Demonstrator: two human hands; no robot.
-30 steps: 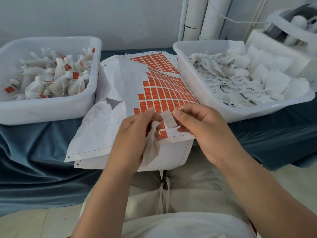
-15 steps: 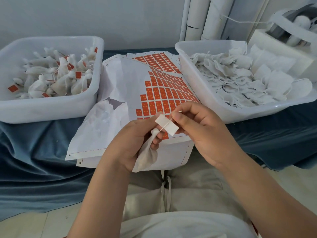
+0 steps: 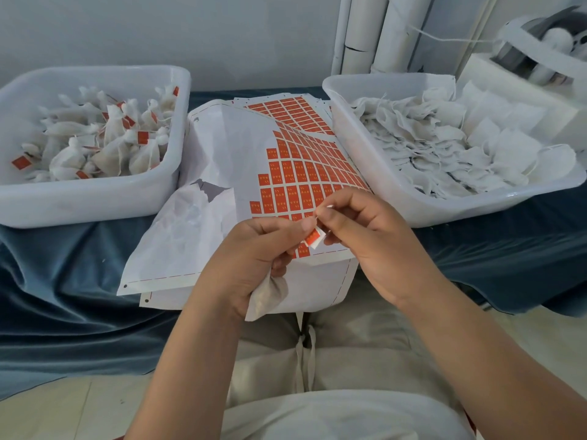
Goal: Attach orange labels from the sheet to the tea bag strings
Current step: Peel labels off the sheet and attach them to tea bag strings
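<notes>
At centre frame, above the label sheet [image 3: 301,173], an orange label [image 3: 313,237] is pinched by the left hand [image 3: 254,258] and right hand [image 3: 374,246], while a tea bag [image 3: 268,296] is gripped under the left palm

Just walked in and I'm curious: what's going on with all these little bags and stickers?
A person is tagging tea bags. The left hand grips a tea bag and, with the right hand, pinches an orange label over the label sheet. Bags with orange labels lie in the left tub; plain ones fill the right tub.
</notes>
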